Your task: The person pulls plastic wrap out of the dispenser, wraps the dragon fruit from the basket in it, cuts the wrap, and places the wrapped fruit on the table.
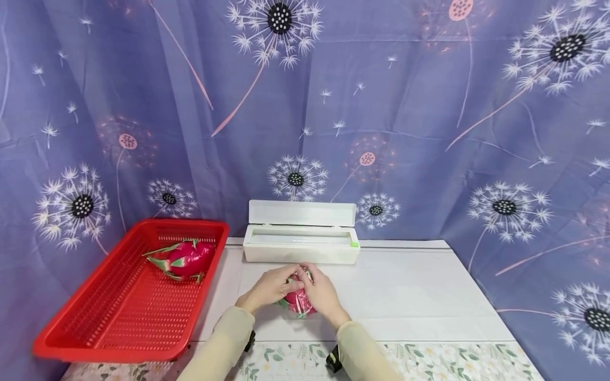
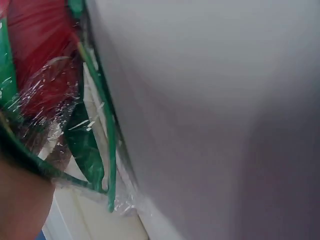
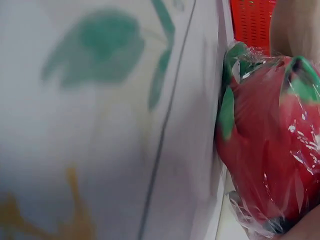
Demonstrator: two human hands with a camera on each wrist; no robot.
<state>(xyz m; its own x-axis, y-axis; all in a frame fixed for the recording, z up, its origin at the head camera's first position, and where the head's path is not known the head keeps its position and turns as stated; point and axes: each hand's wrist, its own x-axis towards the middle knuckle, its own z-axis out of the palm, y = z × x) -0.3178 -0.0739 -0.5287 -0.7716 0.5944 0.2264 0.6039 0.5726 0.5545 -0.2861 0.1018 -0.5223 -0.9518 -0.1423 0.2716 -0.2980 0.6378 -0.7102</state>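
A pink-red dragon fruit (image 1: 299, 302) wrapped in clear film lies on the white table (image 1: 405, 296) in front of me. My left hand (image 1: 271, 288) and my right hand (image 1: 323, 293) both curl round it from either side. The left wrist view shows the wrapped dragon fruit (image 2: 45, 85) close up, with green scales under shiny film. Seen from the right wrist, the fruit (image 3: 270, 150) fills the right side, film creased over it. A white cling-film dispenser box (image 1: 301, 233) stands open just behind my hands.
A red plastic basket (image 1: 128, 307) sits at the left, partly off the table edge, with a second, unwrapped dragon fruit (image 1: 183, 259) in it. A blue dandelion-print curtain (image 1: 429, 116) hangs behind. A floral cloth (image 1: 429, 362) covers the table's near edge.
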